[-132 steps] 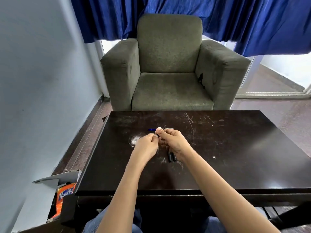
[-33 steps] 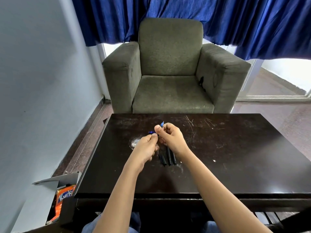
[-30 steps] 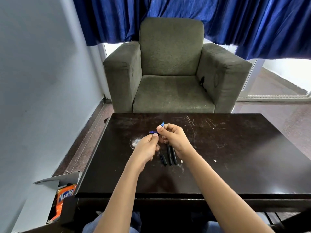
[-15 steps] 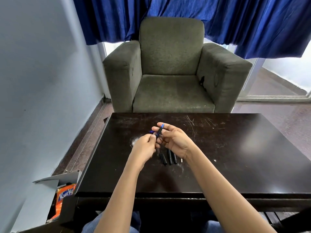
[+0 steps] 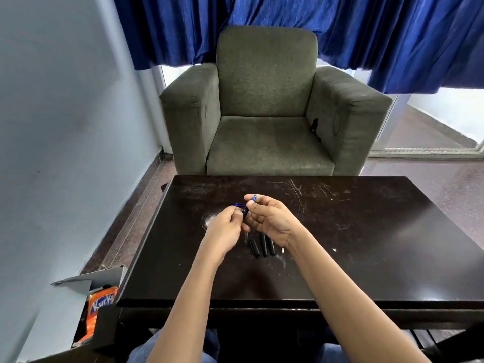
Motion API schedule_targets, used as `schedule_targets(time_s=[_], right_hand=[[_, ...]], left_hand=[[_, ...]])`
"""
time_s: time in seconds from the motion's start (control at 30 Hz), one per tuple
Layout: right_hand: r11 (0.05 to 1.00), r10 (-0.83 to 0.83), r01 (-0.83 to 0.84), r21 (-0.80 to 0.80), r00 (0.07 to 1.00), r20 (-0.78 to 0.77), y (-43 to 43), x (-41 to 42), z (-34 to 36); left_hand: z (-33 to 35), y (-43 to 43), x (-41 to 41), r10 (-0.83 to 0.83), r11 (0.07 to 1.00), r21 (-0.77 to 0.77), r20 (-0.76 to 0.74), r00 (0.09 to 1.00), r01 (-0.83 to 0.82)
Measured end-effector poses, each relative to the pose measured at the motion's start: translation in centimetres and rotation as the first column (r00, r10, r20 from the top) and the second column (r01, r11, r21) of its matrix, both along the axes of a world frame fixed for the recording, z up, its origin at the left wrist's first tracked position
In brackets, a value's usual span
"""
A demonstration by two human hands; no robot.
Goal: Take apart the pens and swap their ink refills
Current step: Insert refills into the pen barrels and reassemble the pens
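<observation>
Both hands meet above the middle of the dark table [image 5: 353,231]. My right hand [image 5: 269,218] pinches a dark pen part with a blue tip [image 5: 253,197] that sticks out past the fingers. My left hand [image 5: 225,229] pinches the lower end of the same pen part [image 5: 245,213]. A thin blue refill [image 5: 238,205] lies on the table just beyond the hands. Three black pen pieces [image 5: 263,246] lie side by side on the table below the hands, partly hidden by my right wrist. A tiny pale piece [image 5: 282,249] lies right of them.
A green armchair [image 5: 264,113] stands directly behind the table. Blue curtains [image 5: 340,27] hang above it. An open cardboard box with an orange snack packet [image 5: 100,305] sits on the floor at the table's front left corner. A wall runs along the left.
My right hand has turned palm-up and opened its fingers somewhat, still pinching the blue-tipped pen part. My left hand has stayed at the part's lower end. The black pieces on the table have not moved.
</observation>
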State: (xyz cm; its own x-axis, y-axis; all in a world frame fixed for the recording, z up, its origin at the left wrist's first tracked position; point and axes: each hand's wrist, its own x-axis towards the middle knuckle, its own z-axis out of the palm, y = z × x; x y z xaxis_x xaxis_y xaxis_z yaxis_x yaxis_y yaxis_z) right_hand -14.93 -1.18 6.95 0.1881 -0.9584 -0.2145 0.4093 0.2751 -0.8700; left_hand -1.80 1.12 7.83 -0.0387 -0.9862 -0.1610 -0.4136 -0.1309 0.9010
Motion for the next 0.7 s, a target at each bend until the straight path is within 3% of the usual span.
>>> schedule_targets(time_s=[0.17, 0.33, 0.47, 0.6, 0.67, 0.7], right_hand=[[0.999, 0.004, -0.006, 0.034, 0.999, 0.048, -0.3, -0.3, 0.1], [0.998, 0.003, 0.001, 0.06, 0.997, -0.073, 0.1, 0.0, -0.1], [0.984, -0.141, 0.134, 0.116, 0.988, 0.06, -0.3, -0.2, -0.1], [0.907, -0.409, 0.376, 0.191, 0.895, 0.179, -0.8, -1.4, -0.8], [0.878, -0.47, 0.458, 0.14, 0.881, 0.059, -1.0, -1.7, -1.4], [0.878, -0.466, 0.472, 0.081, 0.881, -0.085, -1.1, -1.8, -1.8]], left_hand=[[-0.2, -0.2, 0.1, 0.005, 1.0, 0.004, 0.013, 1.0, -0.006], [-0.2, -0.2, 0.0, 0.0, 1.0, 0.017, 0.023, 1.0, 0.0], [-0.1, -0.1, 0.2, -0.014, 0.999, 0.033, 0.032, 0.999, 0.013], [-0.1, 0.1, 0.3, -0.006, 0.999, 0.05, 0.039, 0.999, 0.004], [-0.1, 0.1, 0.5, 0.015, 0.999, 0.045, 0.065, 0.998, -0.018], [-0.1, 0.1, 0.5, 0.028, 0.999, 0.041, 0.075, 0.997, -0.031]])
